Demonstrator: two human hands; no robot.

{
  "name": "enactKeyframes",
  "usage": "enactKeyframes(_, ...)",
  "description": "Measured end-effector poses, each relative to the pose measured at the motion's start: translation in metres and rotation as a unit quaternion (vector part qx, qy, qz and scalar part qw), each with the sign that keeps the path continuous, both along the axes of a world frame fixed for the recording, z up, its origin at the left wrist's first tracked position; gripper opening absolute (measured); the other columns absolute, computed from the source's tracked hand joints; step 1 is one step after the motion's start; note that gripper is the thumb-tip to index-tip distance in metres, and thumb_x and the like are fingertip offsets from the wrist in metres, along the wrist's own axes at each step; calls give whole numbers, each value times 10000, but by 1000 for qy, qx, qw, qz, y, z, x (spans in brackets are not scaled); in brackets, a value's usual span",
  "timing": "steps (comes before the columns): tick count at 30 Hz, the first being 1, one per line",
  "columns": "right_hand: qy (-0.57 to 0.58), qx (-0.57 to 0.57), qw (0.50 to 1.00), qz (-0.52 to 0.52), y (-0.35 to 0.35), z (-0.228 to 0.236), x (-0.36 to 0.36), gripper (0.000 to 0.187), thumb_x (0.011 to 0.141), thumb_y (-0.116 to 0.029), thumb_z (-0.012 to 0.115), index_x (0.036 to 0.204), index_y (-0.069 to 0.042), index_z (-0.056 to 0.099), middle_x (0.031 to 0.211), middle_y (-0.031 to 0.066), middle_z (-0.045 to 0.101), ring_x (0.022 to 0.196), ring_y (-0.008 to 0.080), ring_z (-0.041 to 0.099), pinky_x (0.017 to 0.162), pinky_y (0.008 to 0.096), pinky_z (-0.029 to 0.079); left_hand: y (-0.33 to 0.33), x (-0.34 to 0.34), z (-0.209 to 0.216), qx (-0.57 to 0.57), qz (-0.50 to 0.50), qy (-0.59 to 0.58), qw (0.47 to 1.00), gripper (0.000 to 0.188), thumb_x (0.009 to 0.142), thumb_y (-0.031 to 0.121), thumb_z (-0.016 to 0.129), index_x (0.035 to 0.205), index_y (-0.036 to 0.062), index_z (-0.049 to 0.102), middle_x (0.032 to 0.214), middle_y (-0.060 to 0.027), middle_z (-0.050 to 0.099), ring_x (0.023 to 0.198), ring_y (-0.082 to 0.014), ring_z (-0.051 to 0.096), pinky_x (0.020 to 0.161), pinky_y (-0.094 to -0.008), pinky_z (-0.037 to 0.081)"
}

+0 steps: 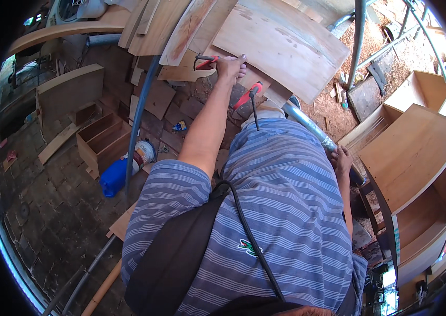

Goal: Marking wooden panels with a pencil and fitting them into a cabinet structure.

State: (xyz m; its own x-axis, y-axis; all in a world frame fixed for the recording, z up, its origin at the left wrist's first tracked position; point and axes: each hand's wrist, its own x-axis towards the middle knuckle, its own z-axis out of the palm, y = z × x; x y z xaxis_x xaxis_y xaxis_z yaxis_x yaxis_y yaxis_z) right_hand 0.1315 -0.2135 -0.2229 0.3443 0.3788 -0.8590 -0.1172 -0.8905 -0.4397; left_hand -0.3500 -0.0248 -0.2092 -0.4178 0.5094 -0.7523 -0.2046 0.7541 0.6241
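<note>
Wide board: the pale wide board lies ahead of the body, just beyond the left hand; long axis slants from upper left to lower right.
Nearer hand: the left, at the board's near edge; contact with the wood cannot be confirmed.
Left hand: the left hand is closed, fingers curled, thumb extended forward; it has hold of a red clamp, whose dark bar projects to the left.
Second clamp: a similar red-and-black clamp stands near the board's near edge, between board and shirt, dark rod toward the body; neither hand is on it.
Right hand: the right hand is low at the right, fingers bent against the metal pipe; firmness of grip cannot be told.
Right side: a wooden cabinet is beyond the right hand.
</note>
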Motion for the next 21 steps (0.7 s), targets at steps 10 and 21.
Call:
enactKeyframes(10,-8,0,1000,19,4,2,-3,311,884,-247,687,1117,-61,597,894,30,656,673,103,594,547,228,470,1,3,1,-1,-17,22,1000,285,839,245,746,854,25,566,702,-85,623,509,-142,593,413,-255,479)
enactKeyframes(21,-1,4,1000,28,5,1,-5,308,892,-254,672,1127,-68,598,924,47,650,668,115,588,539,232,472,-4,5,-1,13,0,13,1000,307,855,277,729,817,39,538,673,-66,607,486,-135,573,404,-247,470)
